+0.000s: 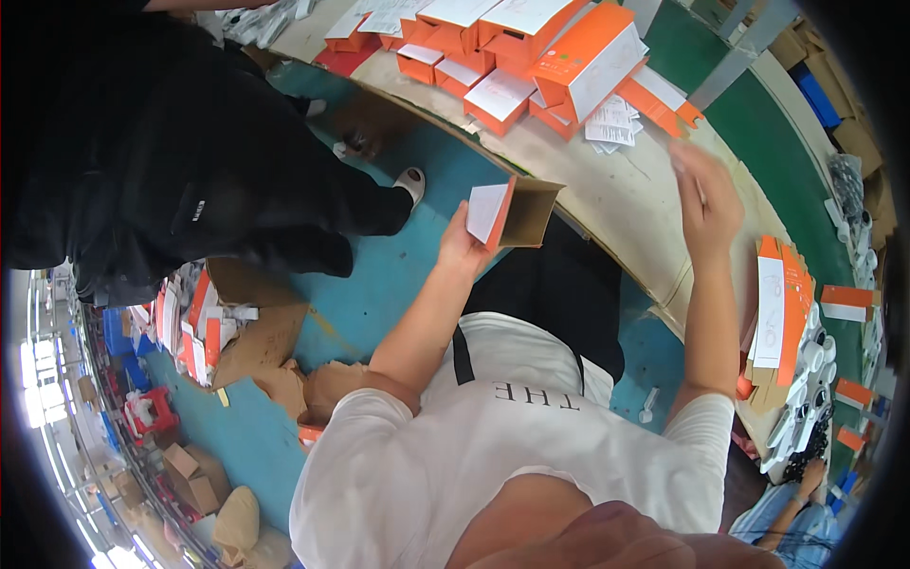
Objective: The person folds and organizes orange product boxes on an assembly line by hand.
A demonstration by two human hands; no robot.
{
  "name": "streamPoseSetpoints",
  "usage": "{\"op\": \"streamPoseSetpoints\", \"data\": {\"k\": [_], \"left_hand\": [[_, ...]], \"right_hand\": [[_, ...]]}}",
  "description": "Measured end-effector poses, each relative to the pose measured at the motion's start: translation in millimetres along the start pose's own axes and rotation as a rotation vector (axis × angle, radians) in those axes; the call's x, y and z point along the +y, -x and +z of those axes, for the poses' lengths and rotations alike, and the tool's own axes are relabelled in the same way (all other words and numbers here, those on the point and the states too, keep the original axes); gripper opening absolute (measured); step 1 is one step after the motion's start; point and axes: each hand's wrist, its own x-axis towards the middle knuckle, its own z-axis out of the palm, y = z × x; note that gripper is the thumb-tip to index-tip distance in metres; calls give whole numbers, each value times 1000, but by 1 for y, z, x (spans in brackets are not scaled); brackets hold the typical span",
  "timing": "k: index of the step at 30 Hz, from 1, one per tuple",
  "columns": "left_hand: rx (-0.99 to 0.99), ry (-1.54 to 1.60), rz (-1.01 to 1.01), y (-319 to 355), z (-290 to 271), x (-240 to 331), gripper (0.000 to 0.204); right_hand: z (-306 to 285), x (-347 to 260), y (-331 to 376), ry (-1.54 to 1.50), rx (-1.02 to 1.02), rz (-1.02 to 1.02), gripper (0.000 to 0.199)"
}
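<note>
My left hand (pixel 461 242) is closed around the side of an orange and white folding carton (pixel 489 211). The carton's open end faces right and shows a brown cardboard inside. Over the worktable, my right hand (pixel 706 204) is raised with fingers stretched and apart, a little blurred, and I see nothing in it. Folded paper leaflets (pixel 612 123) lie just beyond that hand, next to a flattened orange carton piece (pixel 659 102). Several orange and white boxes (pixel 500 95) are stacked on the table further back.
A stack of flat orange cartons (pixel 779 303) lies at the right table end, beside white plastic parts (pixel 804 384). A person in dark clothes (pixel 190 161) stands at the left. Near them, a cardboard box (pixel 261 318) holds more cartons. Another person's arm (pixel 791 507) shows at the lower right.
</note>
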Motion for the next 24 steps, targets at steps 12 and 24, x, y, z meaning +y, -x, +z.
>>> {"op": "streamPoseSetpoints", "data": {"k": [12,24], "left_hand": [[93,-168,56,30,38,-35,49],[117,-171,-85,47,27,-17,35]], "right_hand": [[-5,-79,17,-210,-521,-181,34],[7,-90,10,72,-416,-284,15]]}}
